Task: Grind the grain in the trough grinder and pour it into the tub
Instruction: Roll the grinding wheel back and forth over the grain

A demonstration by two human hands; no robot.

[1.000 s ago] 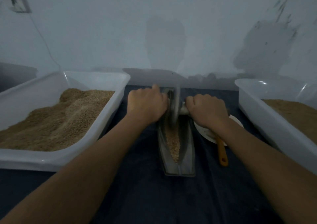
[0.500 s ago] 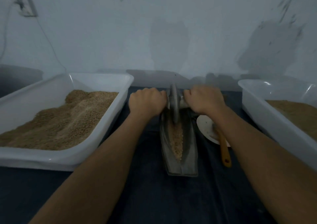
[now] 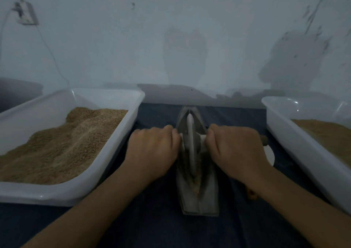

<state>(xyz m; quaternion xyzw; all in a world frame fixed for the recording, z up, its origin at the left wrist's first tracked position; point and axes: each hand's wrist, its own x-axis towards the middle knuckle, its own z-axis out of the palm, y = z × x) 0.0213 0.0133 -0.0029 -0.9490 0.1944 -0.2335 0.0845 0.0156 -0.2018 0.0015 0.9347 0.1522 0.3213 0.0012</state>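
Our left hand (image 3: 153,150) and right hand (image 3: 235,150) clamp the axle ends of the grinding wheel (image 3: 190,139), which stands between them in the trough grinder (image 3: 197,196); the tub (image 3: 106,152) lies at nine o'clock.

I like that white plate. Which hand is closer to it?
Right. The right hand sits just beside the white plate; the left hand is across the grinder wheel.

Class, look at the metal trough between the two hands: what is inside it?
Inside the trough stands a grinding wheel on edge, with brownish grain along the bottom. The left hand and right hand grip its axle, covering the ends.
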